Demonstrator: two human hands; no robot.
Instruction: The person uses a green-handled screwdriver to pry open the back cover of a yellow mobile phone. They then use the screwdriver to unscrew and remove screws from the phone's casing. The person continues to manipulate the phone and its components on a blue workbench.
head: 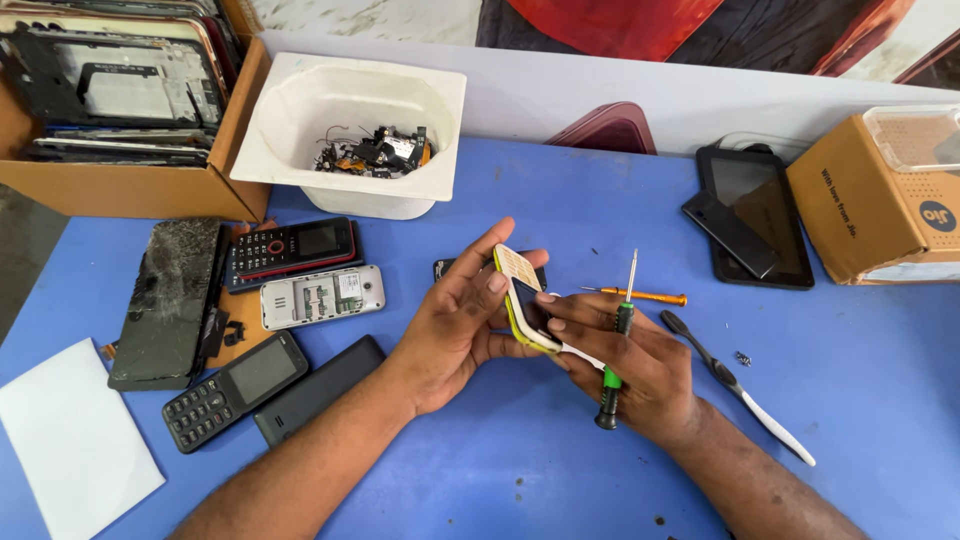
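My left hand (455, 325) cradles the small phone (525, 300) above the blue counter (500, 470); right hand (630, 370) grips phone edge plus green screwdriver (617, 345). Judgement: pry gently along the seam, casing supported.

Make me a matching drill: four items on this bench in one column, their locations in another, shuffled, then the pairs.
1. green-handled screwdriver
2. orange-handled screwdriver
3. toothbrush
4. loose phone parts

A. in the white tub
B. in the right hand
C. on the blue table, right of the right hand
D. on the table behind the hands

Pairs: 1-B, 2-D, 3-C, 4-A
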